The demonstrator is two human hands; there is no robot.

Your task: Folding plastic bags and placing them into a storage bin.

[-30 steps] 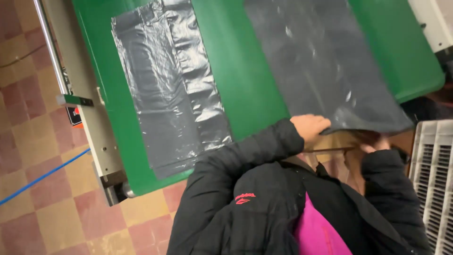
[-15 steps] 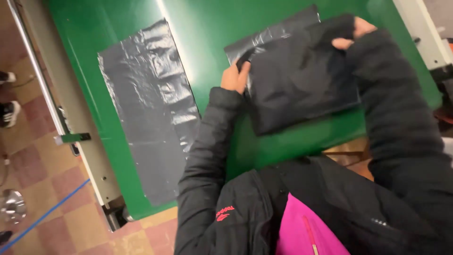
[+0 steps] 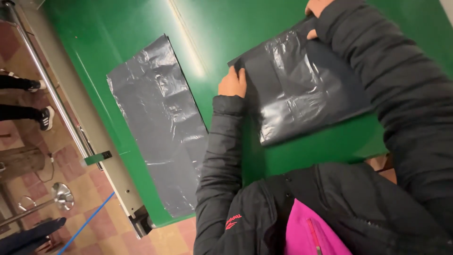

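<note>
On the green table (image 3: 141, 28), dark bag (image 3: 302, 89) lying flat, long axis slanting up toward the right, left hand (image 3: 232, 84) and right hand (image 3: 315, 12) pinching its edges, flat bag (image 3: 160, 123) alongside, contents hidden

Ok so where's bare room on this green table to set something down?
Bare green table shows in the strip between the flat grey plastic bag and the bag held by the left hand and right hand, and above both bags. The near edge is crowded by sleeves.
</note>
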